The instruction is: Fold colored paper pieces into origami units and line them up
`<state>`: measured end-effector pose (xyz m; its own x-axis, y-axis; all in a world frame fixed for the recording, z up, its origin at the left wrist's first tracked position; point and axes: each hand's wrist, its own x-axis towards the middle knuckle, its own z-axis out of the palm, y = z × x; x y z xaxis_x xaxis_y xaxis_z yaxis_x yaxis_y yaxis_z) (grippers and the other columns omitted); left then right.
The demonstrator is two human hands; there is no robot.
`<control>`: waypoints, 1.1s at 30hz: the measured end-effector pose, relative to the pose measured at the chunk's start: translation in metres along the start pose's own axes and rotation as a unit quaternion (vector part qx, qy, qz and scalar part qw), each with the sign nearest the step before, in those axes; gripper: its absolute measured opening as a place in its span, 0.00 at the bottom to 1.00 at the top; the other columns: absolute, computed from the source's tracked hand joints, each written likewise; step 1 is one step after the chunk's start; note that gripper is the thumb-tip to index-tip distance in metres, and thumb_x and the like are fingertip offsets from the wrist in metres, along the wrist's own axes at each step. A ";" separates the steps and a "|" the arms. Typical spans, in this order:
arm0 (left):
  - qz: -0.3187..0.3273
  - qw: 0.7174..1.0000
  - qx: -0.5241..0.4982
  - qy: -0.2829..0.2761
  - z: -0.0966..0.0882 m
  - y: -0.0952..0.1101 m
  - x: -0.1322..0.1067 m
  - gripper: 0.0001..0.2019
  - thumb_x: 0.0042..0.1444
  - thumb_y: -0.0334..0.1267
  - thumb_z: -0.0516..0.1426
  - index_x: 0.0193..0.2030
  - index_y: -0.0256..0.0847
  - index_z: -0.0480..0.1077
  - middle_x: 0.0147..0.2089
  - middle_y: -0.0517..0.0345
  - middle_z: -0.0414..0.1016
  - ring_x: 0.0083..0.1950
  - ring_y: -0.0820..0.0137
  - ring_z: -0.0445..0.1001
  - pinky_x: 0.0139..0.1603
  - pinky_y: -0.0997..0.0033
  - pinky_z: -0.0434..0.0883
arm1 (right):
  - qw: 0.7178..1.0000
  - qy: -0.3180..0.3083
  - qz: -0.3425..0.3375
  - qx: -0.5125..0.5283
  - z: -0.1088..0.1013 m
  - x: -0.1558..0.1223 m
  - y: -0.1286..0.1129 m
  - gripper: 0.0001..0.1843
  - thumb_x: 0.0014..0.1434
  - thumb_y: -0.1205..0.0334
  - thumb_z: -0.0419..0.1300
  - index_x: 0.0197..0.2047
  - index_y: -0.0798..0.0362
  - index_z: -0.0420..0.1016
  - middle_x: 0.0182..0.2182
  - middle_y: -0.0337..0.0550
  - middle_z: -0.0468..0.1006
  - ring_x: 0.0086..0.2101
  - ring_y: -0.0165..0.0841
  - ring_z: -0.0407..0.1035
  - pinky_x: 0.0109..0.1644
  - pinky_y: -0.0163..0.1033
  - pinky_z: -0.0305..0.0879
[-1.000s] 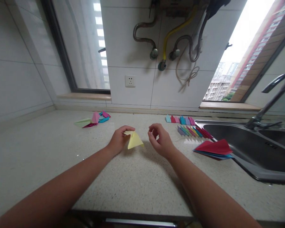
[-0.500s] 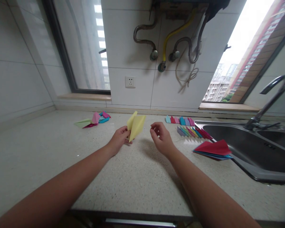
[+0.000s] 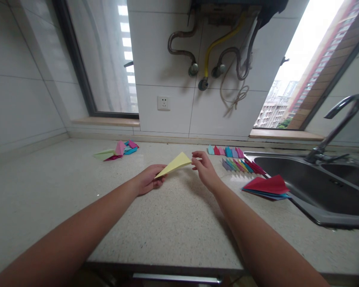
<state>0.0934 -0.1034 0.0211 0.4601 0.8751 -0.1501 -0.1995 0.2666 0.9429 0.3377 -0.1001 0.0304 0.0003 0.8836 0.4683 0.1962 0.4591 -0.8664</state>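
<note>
Open counter [image 3: 167, 227] at 6 o'clock of the yellow paper [image 3: 175, 164]. Paper pile [image 3: 118, 150] sits at 10; folded rows [image 3: 239, 164] and red stack [image 3: 267, 185] crowd 2 to 3.

- Sink [image 3: 317, 187]: basin cut off by the right edge.
- Water heater [image 3: 227, 6], above and left of sink: only the underside shows, the rest is past the top edge.
- Paper stack [image 3: 267, 186], at sink's left rim: lower sheets hidden under the red top sheet.
- Left hand [image 3: 148, 180], left of sink: fingertips partly hidden behind yellow paper [image 3: 175, 164].
</note>
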 end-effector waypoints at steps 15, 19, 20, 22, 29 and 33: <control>-0.025 0.996 0.057 -0.058 0.006 0.002 -0.005 0.13 0.55 0.39 0.61 0.44 0.35 0.73 0.28 0.60 0.64 0.23 0.81 0.64 0.16 0.85 0.53 | 0.995 -0.057 0.039 0.069 -0.001 -0.002 0.003 0.17 0.54 0.54 0.64 0.47 0.49 0.76 0.45 0.43 0.77 0.37 0.32 0.71 0.43 0.40 0.65; -0.027 0.995 0.063 -0.068 0.006 0.002 -0.005 0.13 0.54 0.39 0.62 0.44 0.35 0.74 0.28 0.60 0.64 0.23 0.81 0.64 0.17 0.84 0.51 | 0.993 -0.069 0.043 0.080 0.001 -0.003 0.005 0.15 0.54 0.54 0.64 0.45 0.49 0.77 0.44 0.44 0.79 0.38 0.33 0.71 0.43 0.40 0.65; -0.028 0.996 0.059 -0.066 0.006 0.001 -0.005 0.13 0.54 0.40 0.62 0.43 0.35 0.74 0.28 0.60 0.65 0.23 0.81 0.64 0.17 0.84 0.51 | 0.993 -0.073 0.043 0.084 0.002 -0.003 0.005 0.14 0.55 0.54 0.64 0.43 0.49 0.78 0.43 0.44 0.79 0.38 0.32 0.71 0.42 0.40 0.64; -0.034 0.997 0.044 -0.055 0.005 0.001 -0.004 0.14 0.55 0.43 0.62 0.42 0.34 0.74 0.28 0.59 0.66 0.24 0.80 0.65 0.17 0.83 0.52 | 0.990 -0.073 0.045 0.109 0.003 -0.004 0.003 0.12 0.54 0.55 0.65 0.41 0.50 0.77 0.40 0.43 0.80 0.37 0.32 0.70 0.40 0.38 0.64; -0.052 0.996 -0.022 -0.068 0.002 0.001 -0.001 0.22 0.60 0.50 0.57 0.52 0.35 0.74 0.33 0.53 0.73 0.26 0.77 0.68 0.20 0.80 0.58 | 0.956 0.004 0.123 0.267 -0.002 -0.001 -0.004 0.14 0.49 0.59 0.69 0.40 0.50 0.78 0.35 0.39 0.79 0.32 0.28 0.70 0.34 0.33 0.66; -0.035 0.996 0.031 -0.078 0.001 -0.002 0.001 0.23 0.60 0.50 0.58 0.54 0.35 0.73 0.37 0.50 0.75 0.29 0.75 0.71 0.22 0.79 0.62 | 0.929 0.052 0.141 0.338 -0.011 0.005 0.000 0.13 0.48 0.61 0.70 0.39 0.51 0.78 0.35 0.39 0.79 0.34 0.29 0.73 0.37 0.33 0.71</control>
<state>0.0947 -0.1039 0.0190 0.6013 0.7802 -0.1723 -0.1103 0.2946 0.9492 0.3489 -0.0967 0.0343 0.0607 0.9798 0.1907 -0.4866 0.1959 -0.8514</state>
